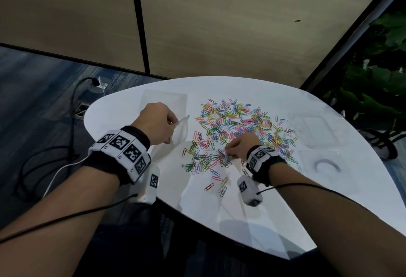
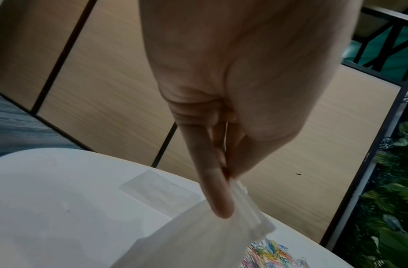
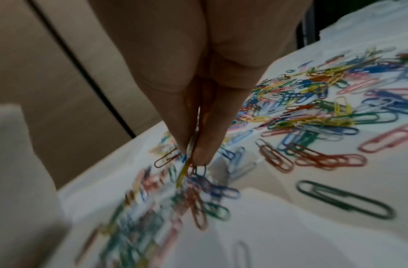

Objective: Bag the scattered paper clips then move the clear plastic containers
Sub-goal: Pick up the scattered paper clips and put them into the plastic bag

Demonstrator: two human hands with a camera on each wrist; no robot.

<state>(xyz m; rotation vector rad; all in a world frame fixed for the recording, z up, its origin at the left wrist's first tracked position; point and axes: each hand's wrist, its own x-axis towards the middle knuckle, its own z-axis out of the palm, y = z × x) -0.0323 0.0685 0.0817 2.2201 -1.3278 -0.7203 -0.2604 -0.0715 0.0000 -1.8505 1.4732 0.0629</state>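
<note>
Left hand [image 1: 157, 123] pinches the rim of a thin clear bag [image 1: 180, 131], held up at the table's [image 1: 285, 211] left side. Right hand [image 1: 240, 146] is down in the pile, fingertips [image 3: 198, 150] closed on a small bunch of paper clips [image 1: 232, 123]. Most clips are spread mid-table; clear plastic containers [image 1: 316, 130] sit right, untouched. Clips look light, stiff, slippery and prone to tangling: likely best pinched in small clusters. Bag is soft and floppy; grip the rim to keep the mouth open.
</note>
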